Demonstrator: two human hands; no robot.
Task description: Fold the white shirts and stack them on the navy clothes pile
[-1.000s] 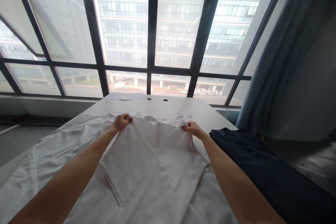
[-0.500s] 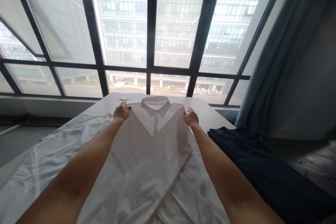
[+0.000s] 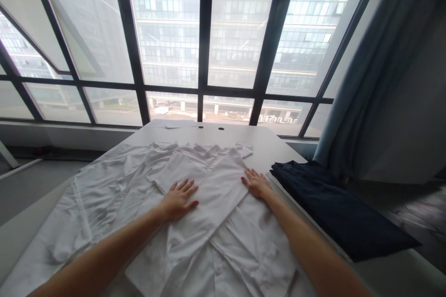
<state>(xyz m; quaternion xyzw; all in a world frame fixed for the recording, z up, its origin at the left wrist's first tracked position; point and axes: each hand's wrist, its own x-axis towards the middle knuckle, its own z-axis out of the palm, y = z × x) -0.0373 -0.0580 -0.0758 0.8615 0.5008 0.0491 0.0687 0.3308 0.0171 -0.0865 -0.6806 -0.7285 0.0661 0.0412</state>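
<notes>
A wide, black-framed glass window (image 3: 167, 28) backs a flat white bench (image 3: 266, 144). On it, a rumpled white cloth shirt (image 3: 212, 195) lies between creased white fabric (image 3: 113, 185) and a folded navy cloth (image 3: 334, 209). Fingers spread, the left hand (image 3: 177, 200) rests flat mid-shirt, the right hand (image 3: 257, 183) at its edge.

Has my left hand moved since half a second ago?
Yes. Judged against the far edge of the table, the left hand has come back toward the body and somewhat right, now spread on the white shirt.
</notes>
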